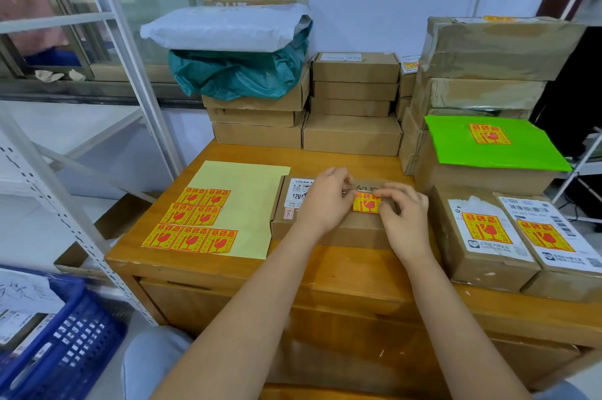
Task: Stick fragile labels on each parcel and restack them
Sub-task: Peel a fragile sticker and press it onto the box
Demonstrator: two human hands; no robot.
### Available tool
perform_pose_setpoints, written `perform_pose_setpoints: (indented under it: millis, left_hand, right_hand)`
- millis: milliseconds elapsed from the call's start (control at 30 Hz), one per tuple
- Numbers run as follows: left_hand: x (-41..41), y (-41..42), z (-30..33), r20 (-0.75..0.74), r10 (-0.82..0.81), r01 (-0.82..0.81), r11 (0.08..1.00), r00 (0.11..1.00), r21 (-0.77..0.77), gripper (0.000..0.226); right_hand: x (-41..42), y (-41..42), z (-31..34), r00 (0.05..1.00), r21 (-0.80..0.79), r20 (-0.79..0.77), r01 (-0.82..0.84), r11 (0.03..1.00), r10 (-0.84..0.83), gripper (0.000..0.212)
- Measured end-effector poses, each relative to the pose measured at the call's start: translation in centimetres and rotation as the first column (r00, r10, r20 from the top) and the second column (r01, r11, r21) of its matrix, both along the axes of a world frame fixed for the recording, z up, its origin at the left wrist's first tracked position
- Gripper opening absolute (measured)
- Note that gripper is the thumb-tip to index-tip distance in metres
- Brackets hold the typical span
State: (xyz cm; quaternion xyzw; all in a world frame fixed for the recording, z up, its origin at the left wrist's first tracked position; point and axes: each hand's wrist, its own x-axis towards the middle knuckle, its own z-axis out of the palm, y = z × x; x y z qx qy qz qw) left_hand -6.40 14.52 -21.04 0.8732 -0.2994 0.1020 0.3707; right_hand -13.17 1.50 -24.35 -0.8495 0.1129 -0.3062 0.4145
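I'm mid-labelling: the box [329, 214] lies flat on the bench [325, 266] in front of me, and a label [366, 202] sits on its top face. My left hand [321, 201] rests curled on the box, its fingertips at the label's left edge; my right hand [404, 214] pinches the label's right edge, pressing it down. Next I'd judge it needs smoothing flat, then the box goes to the labelled parcels [508, 233] on my right. Spare labels wait on the sheet [250, 204] to my left.
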Motion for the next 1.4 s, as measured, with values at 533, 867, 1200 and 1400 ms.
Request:
perform_pose_setpoints:
  millis: [533,867,1200,1400]
  left_hand:
    - [-0.21,0.24,0.2,-0.077,-0.076,0.079,0.996,0.994,0.036,0.029]
    - [0.23,0.49,0.57,-0.157,-0.103,0.125,0.982,0.982,0.141,0.055]
    - [0.4,0.7,0.67,-0.252,-0.121,0.124,0.992,0.96,-0.004,0.054]
    - [0.12,0.62,0.77,-0.208,-0.093,0.113,0.99,0.974,0.084,0.058]
  right_hand:
    - [0.01,-0.17,0.17,0.999,0.115,-0.025,-0.044,0.992,0.048,0.027]
    - [-0.56,-0.04,0.75,0.989,0.141,-0.1,-0.091,0.986,0.105,0.039]
    - [-0.4,-0.06,0.67,0.993,0.184,-0.069,-0.086,0.979,0.1,0.04]
    - [-0.42,-0.01,0.7,0.993,0.153,-0.08,-0.077,0.985,0.09,0.034]
